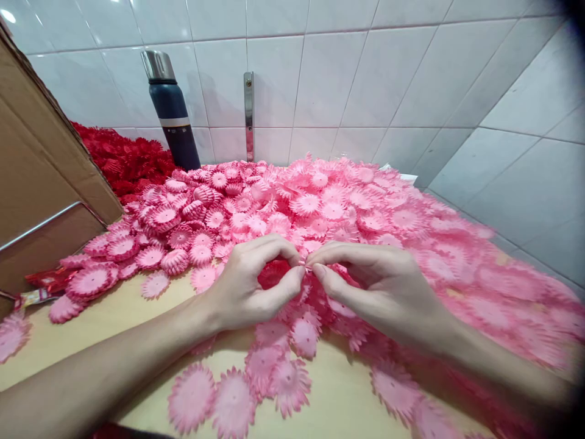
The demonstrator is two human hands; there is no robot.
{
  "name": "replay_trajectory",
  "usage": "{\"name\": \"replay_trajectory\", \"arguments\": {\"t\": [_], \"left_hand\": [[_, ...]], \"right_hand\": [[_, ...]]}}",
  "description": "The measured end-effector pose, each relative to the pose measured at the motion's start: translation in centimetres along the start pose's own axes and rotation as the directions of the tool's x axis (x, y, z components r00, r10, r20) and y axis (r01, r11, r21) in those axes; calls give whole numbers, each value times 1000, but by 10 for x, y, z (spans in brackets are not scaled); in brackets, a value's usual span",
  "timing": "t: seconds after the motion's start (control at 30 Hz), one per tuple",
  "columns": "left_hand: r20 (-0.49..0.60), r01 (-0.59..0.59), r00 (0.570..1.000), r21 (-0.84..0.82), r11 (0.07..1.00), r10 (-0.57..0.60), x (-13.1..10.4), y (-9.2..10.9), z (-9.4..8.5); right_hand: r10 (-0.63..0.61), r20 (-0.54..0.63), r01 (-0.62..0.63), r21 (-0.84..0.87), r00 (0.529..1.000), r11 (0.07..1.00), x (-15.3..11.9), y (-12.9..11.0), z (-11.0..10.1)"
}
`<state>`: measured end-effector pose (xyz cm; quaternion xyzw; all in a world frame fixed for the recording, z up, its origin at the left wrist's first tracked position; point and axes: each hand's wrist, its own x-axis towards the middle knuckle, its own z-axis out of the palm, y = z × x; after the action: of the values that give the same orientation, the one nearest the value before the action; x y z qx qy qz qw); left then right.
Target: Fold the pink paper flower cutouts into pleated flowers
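My left hand [260,280] and my right hand [370,280] meet fingertip to fingertip above the heap of pink flower petal pieces [333,210]. Thumb and forefinger of each are pinched together. Something small and pinkish shows between the fingertips, too tiny to make out. Red petal material [274,273] is visible through the loop of my left thumb and forefinger. Below the hands, several loose pink petal discs [234,402] with notched edges and a small centre hole lie on the pale yellow tabletop [333,396].
A dark blue bottle [171,116] with a metal cap stands behind the heap. Red petal pieces [125,155] pile up at the back left, beside a cardboard box [41,164]. White wall tiles [338,79] close off the back and right; a metal bracket [249,116] is fixed there.
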<state>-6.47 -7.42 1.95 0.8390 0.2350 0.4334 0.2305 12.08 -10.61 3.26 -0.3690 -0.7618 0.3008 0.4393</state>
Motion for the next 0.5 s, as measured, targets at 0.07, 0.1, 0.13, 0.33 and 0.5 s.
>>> {"name": "replay_trajectory", "arguments": {"t": [0.07, 0.1, 0.13, 0.33, 0.5], "left_hand": [[-1, -11, 1000, -1, 1000, 11, 0, 0, 0], [-2, -15, 1000, 0, 1000, 15, 0, 0, 0], [-5, -16, 1000, 1, 1000, 16, 0, 0, 0], [11, 11, 1000, -46, 999, -10, 2, 1, -2], [-11, 34, 999, -76, 997, -35, 2, 1, -1]], "right_hand": [[48, 15, -48, 24, 999, 999, 0, -1, -1], [69, 21, -70, 35, 997, 997, 0, -1, -1], [85, 25, -86, 44, 996, 995, 1, -1, -1], [89, 23, -90, 71, 996, 993, 3, -2, 0], [50, 14, -51, 77, 999, 996, 1, -1, 1]]}}
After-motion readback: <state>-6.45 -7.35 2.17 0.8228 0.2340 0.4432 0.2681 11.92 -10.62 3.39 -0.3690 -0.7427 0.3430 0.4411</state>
